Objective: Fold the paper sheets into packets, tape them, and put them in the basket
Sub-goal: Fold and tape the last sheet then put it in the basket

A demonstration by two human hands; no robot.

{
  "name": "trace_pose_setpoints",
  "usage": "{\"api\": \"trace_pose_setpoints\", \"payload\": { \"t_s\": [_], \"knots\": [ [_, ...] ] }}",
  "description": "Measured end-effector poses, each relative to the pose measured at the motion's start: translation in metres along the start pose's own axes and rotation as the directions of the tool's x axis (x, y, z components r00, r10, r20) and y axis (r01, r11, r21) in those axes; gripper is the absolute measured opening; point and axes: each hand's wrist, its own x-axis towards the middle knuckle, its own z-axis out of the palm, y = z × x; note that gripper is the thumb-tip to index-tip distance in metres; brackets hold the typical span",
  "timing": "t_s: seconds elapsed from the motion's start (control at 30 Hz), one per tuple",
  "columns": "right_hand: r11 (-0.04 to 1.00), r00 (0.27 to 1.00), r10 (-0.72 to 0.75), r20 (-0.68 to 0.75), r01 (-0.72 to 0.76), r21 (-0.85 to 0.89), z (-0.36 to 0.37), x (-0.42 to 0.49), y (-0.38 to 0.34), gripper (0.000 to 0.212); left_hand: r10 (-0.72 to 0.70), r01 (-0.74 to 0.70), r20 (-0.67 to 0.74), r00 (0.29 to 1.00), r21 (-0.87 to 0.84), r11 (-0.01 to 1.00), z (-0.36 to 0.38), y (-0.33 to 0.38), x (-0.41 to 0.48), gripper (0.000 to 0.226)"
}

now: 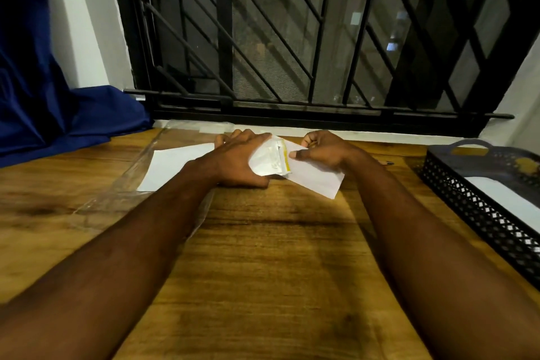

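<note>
Folded packet [317, 180]: left of the basket [482, 213] and well apart from it, with its near corner down on the worktop [277, 257].

Handling, by judgement: thin white paper, so very light and limp. It creases easily and the fold will likely spring open until taped. Take it by the folded edges, not the flat middle, and keep the pinch gentle, because a hard grip will dent it.

Your right hand [327, 149]: thumb and curled fingers pinch the packet's far end.

Your left hand [239, 158]: fingers curl round a white-and-yellow item [274, 159] that touches the packet on the side away from the basket. Probably the tape, but too blurred to confirm.

Loose sheet [172, 166]: farther from the basket than the packet, flat on a clear plastic sleeve [125, 187] and partly hidden by your left forearm. Expect it to slip on the plastic, so lift it by a corner.

Inside the basket: something flat and white [502, 196]; sheet or packet, cannot tell.

Blue cloth [58, 126]: farthest from the basket.
</note>
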Motion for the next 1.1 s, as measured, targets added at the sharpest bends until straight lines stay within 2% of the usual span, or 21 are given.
{"api": "trace_pose_setpoints", "payload": {
  "t_s": [0.13,0.2,0.27,0.33,0.4,0.5,0.6,0.8,1.0,1.1],
  "knots": [
    [1.0,0.986,0.001,-0.166,-0.001,0.001,-0.018,-0.005,-0.004,0.027,0.0,0.001,-0.021,1.0,0.035,0.999,0.002,-0.001,0.002,0.118],
    [0.993,0.976,-0.026,-0.218,0.051,0.11,-0.029,-0.011,-0.009,0.016,-0.006,0.007,-0.024,1.0,0.045,0.999,0.002,-0.002,0.003,0.117],
    [0.952,0.976,0.0,-0.217,0.067,0.3,-0.04,-0.017,-0.01,0.008,-0.016,0.018,-0.026,1.0,0.053,0.998,0.002,-0.003,0.003,0.117],
    [0.909,0.992,0.007,-0.126,0.046,0.414,-0.049,-0.023,-0.013,0.009,-0.029,0.031,-0.027,0.999,0.065,0.997,0.002,-0.004,0.004,0.119],
    [0.927,1.0,-0.019,-0.002,0.018,0.375,-0.05,-0.022,-0.01,0.017,-0.041,0.043,-0.028,0.999,0.066,0.997,0.004,-0.007,0.004,0.121],
    [0.977,0.994,-0.04,0.104,0.017,0.211,-0.046,-0.02,-0.004,0.012,-0.051,0.052,-0.021,0.998,0.051,0.997,0.005,-0.008,0.003,0.123],
    [0.989,0.997,-0.045,0.063,0.035,0.145,-0.046,-0.019,0.003,0.016,-0.077,0.077,0.001,0.997,0.028,0.997,0.003,-0.005,0.001,0.126],
    [0.987,1.0,-0.028,-0.007,0.029,0.158,-0.053,-0.016,0.018,0.023,-0.086,0.086,0.018,0.996,-0.005,0.996,0.002,-0.007,0.0,0.122],
    [0.991,0.997,-0.029,0.068,0.02,0.132,-0.055,-0.015,0.022,0.024,-0.093,0.094,0.024,0.995,-0.041,0.995,0.003,-0.005,-0.002,0.122],
    [0.992,0.991,-0.034,0.126,0.018,0.127,-0.057,-0.015,0.019,0.023,-0.122,0.132,0.071,0.99,-0.166,0.977,0.01,-0.007,-0.004,0.13]
  ]
}}
